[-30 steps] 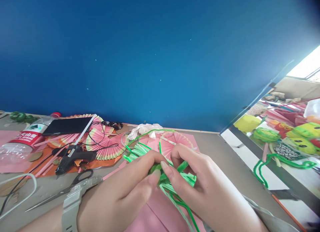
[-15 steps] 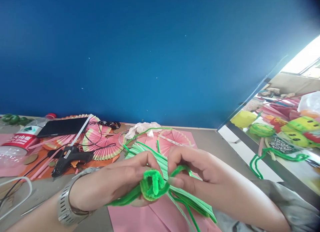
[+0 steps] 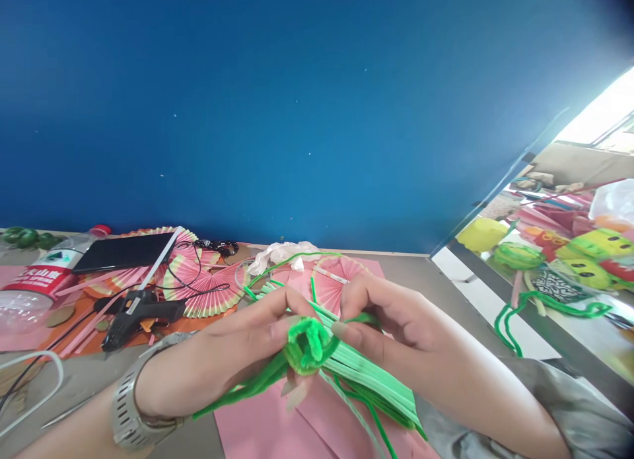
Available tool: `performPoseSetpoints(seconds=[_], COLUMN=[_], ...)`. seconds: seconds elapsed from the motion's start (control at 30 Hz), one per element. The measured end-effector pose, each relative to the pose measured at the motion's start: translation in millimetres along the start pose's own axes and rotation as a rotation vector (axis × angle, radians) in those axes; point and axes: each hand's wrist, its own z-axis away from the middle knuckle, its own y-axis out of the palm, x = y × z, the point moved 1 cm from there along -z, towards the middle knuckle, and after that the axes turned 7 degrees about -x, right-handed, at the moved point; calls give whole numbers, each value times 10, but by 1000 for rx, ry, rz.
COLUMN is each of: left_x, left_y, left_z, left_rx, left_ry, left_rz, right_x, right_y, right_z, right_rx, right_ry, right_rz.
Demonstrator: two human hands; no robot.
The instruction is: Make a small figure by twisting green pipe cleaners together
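Winding appears to be in hand: a green strand (image 3: pixel 333 345) curves round the rim of a coil (image 3: pixel 303 364). The left hand (image 3: pixel 212 363) grips the coil, open end up; the right hand (image 3: pixel 416 333) pinches the strand between thumb and forefinger. Steady tension seems called for (the pile looks soft). The coil sits between the hands, above the green bundle (image 3: pixel 381 385). Glue gun (image 3: pixel 143 312): beyond the left wrist.

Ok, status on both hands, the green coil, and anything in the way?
Left hand gripping green pipe-cleaner coil. Right hand pinching pipe-cleaner strand beside it. Loose pipe-cleaner bundle close beneath; glue gun well left.
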Motion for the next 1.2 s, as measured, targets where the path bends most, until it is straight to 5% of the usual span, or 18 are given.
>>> performPoseSetpoints(seconds=[0.27,0.43,0.83,1.03,1.2], left_x=[-51,-5,70,86,25], left_y=[-85,-110,-112,-139,-73], left_z=[3,-14,-52,-47,-25], left_rx=[180,247,156,134,10], left_ry=[-187,-242,-249,-206,-158], left_rz=[-438,-348,-188,-455,-930], right_x=[-7,1,-12,-8,-39], right_y=[17,13,-6,-5,-92], right_z=[29,20,5,-17,-14], right_rx=[165,183,118,97,57], right_ry=[44,29,16,23,-20], right_rz=[171,135,184,259,489])
